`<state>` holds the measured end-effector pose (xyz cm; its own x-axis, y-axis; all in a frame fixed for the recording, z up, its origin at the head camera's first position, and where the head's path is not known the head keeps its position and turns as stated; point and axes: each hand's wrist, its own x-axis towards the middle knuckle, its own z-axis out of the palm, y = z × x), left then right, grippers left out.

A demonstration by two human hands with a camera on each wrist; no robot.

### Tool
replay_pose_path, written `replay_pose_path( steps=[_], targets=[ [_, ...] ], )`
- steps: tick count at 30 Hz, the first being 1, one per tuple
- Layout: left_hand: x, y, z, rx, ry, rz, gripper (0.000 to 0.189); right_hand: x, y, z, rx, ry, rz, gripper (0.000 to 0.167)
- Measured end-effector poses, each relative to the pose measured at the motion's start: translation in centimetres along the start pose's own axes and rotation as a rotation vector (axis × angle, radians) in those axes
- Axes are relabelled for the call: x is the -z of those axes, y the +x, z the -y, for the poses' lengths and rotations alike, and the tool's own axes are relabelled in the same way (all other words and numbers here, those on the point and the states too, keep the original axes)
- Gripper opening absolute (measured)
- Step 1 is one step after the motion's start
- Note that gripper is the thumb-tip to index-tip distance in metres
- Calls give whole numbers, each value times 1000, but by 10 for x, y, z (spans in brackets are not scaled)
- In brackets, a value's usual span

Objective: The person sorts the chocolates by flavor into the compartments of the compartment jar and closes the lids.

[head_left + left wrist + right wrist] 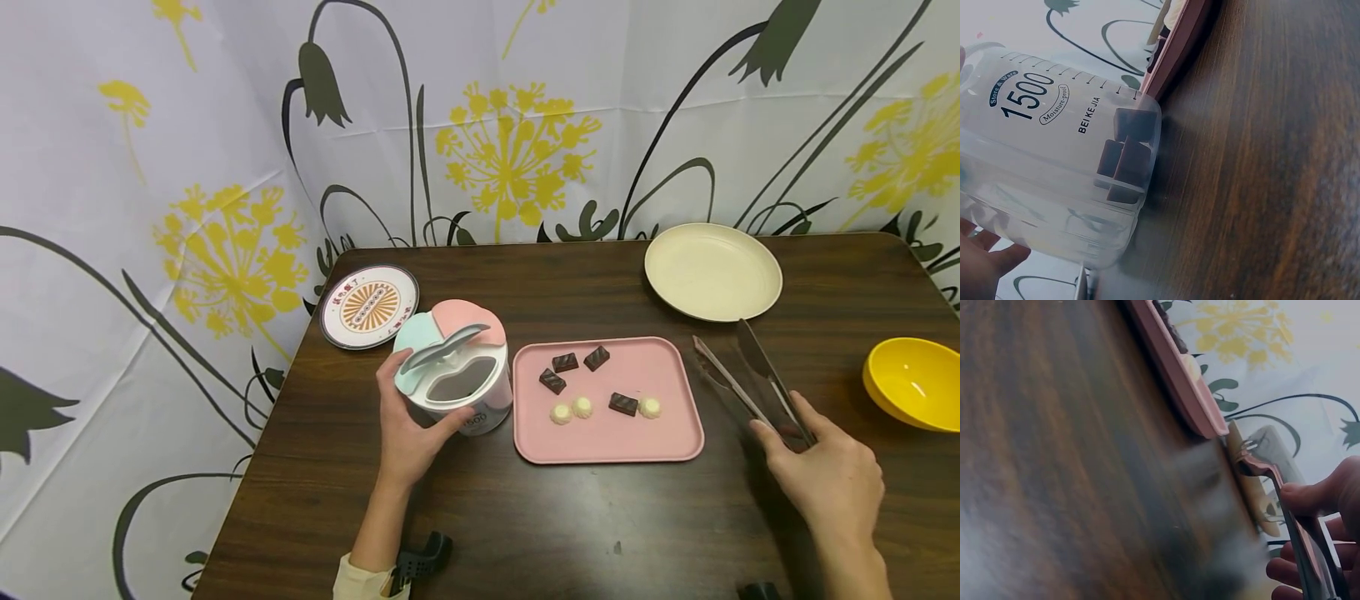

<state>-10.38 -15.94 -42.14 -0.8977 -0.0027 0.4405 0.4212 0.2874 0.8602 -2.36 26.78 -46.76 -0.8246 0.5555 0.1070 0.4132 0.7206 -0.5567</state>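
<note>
My left hand (408, 442) holds a round storage canister (491, 402) on the table, thumb at its near side and fingers at its left. Its lid is pink, mint and white, with one grey flap (442, 348) raised over an opening. Through the clear wall in the left wrist view, dark chocolates (1134, 125) lie at the bottom. Metal tongs (772, 377) are gripped in my right hand (828, 467), their arms spread and nothing between the tips. Left of the tongs, a pink tray (607, 446) carries several dark chocolates (623, 404) and three cream-white ones (650, 407).
A patterned plate (370, 307) lies at the back left, behind the canister. A cream plate (712, 271) lies at the back right, just beyond the tong tips. At the right edge stands a yellow bowl (915, 387). A flowered cloth (517, 125) hangs behind the table.
</note>
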Motion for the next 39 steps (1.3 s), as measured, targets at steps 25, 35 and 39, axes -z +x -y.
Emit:
replay_pose_path(
  steps=[25, 35, 39],
  targets=[
    [0, 1, 0, -8, -4, 2, 95, -3, 4, 0, -56, -67, 132, 80],
    [0, 1, 1, -14, 0, 6, 95, -3, 6, 0, -66, -80, 159, 85],
    [0, 1, 1, -14, -1, 7, 95, -2, 6, 0, -61, -84, 169, 87]
  ],
)
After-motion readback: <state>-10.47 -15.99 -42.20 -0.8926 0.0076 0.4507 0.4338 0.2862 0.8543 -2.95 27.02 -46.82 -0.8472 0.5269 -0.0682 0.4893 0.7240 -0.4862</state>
